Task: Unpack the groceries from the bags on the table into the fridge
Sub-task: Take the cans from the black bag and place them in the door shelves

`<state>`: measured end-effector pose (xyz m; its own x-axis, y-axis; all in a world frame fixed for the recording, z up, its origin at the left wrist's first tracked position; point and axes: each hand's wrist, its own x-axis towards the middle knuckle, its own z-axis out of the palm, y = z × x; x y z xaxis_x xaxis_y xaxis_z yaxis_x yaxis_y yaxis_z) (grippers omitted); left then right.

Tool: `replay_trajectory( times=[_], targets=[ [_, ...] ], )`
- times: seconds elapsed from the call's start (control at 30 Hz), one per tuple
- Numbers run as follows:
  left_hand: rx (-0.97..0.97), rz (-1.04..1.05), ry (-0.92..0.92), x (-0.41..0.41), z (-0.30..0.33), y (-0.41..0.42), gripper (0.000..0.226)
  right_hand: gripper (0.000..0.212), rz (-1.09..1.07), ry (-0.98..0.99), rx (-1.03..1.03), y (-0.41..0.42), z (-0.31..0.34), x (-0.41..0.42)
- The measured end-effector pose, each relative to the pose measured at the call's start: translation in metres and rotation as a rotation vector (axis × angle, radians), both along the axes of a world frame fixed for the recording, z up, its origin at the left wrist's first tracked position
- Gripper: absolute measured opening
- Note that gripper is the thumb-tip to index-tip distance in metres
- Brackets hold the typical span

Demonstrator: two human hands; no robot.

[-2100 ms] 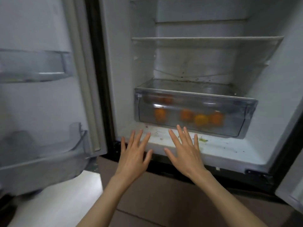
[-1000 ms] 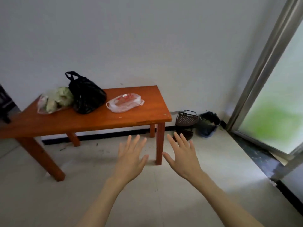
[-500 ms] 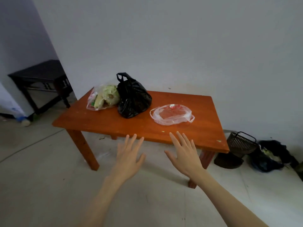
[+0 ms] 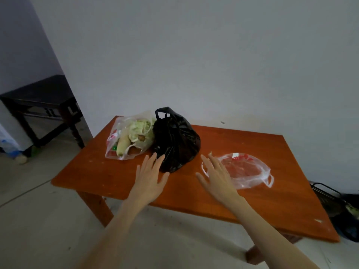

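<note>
A plain white wall backs an orange wooden table (image 4: 97, 175), seen from the head camera looking forward and down, on a pale floor. Half a second ago the table stood farther off with both hands hanging short of its near edge; now it fills the lower middle of the view and both hands reach over its top. Three bags sit on it. At the table's far left corner lies a clear bag of vegetables (image 4: 129, 138), showing cabbage and a pale long root. Touching that bag's right side stands a knotted black bag (image 4: 177, 140), near the table's middle. Right of the black bag, apart from it, lies a flat clear bag with red contents (image 4: 245, 170). The left hand (image 4: 148, 179) is spread flat, fingers apart, empty, its fingertips at the black bag's near base. The right hand (image 4: 218, 179) is likewise spread and empty, overlapping the flat bag's left edge. Left of the table, farther back, stands a dark wooden side table (image 4: 41, 105).
</note>
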<state>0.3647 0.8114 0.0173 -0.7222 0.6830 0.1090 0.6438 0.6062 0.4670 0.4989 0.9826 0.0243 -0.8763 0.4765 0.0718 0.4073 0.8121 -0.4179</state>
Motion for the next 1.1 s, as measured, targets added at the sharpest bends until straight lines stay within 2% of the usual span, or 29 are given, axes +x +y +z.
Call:
replay_trajectory(
  times=[0.2, 0.37, 0.47, 0.57, 0.67, 0.77, 0.8, 0.87, 0.93, 1.0, 1.07, 1.1],
  targets=[
    [0.248, 0.016, -0.122, -0.090, 0.015, 0.042, 0.065, 0.059, -0.018, 0.101, -0.157, 0.014, 0.006, -0.087],
    [0.228, 0.007, -0.206, -0.152, 0.010, 0.083, 0.080, 0.054, -0.024, 0.141, -0.200, 0.041, 0.010, -0.156],
    [0.129, -0.083, -0.253, -0.184, 0.000, 0.104, 0.072, 0.058, 0.104, 0.047, -0.118, 0.055, -0.005, -0.187],
    [0.002, -0.201, -0.337, -0.185, -0.024, 0.104, 0.057, 0.064, 0.200, -0.164, -0.096, 0.062, -0.046, -0.196],
    [-0.201, -0.318, -0.307, -0.171, -0.072, 0.079, 0.066, 0.067, 0.263, -0.334, -0.163, 0.069, -0.093, -0.188],
    [-0.366, -0.372, -0.346, -0.167, -0.106, 0.060, 0.067, 0.051, 0.272, -0.374, -0.253, 0.077, -0.118, -0.182],
    [-0.370, -0.344, -0.400, -0.168, -0.109, 0.061, 0.060, 0.044, 0.237, -0.367, -0.286, 0.080, -0.119, -0.183],
    [-0.237, -0.196, -0.588, -0.171, -0.109, 0.070, 0.041, 0.035, 0.110, -0.326, -0.393, 0.084, -0.115, -0.187],
    [-0.042, 0.018, -0.725, -0.173, -0.105, 0.084, 0.033, 0.043, -0.112, -0.220, -0.616, 0.081, -0.104, -0.196],
    [0.099, 0.238, -0.745, -0.176, -0.106, 0.099, 0.034, 0.058, -0.365, -0.126, -0.810, 0.079, -0.097, -0.207],
    [0.220, 0.420, -0.805, -0.181, -0.106, 0.111, 0.043, 0.062, -0.546, -0.062, -0.951, 0.078, -0.094, -0.219],
    [0.277, 0.443, -0.822, -0.185, -0.108, 0.116, 0.049, 0.061, -0.623, -0.028, -1.030, 0.078, -0.091, -0.224]
  ],
)
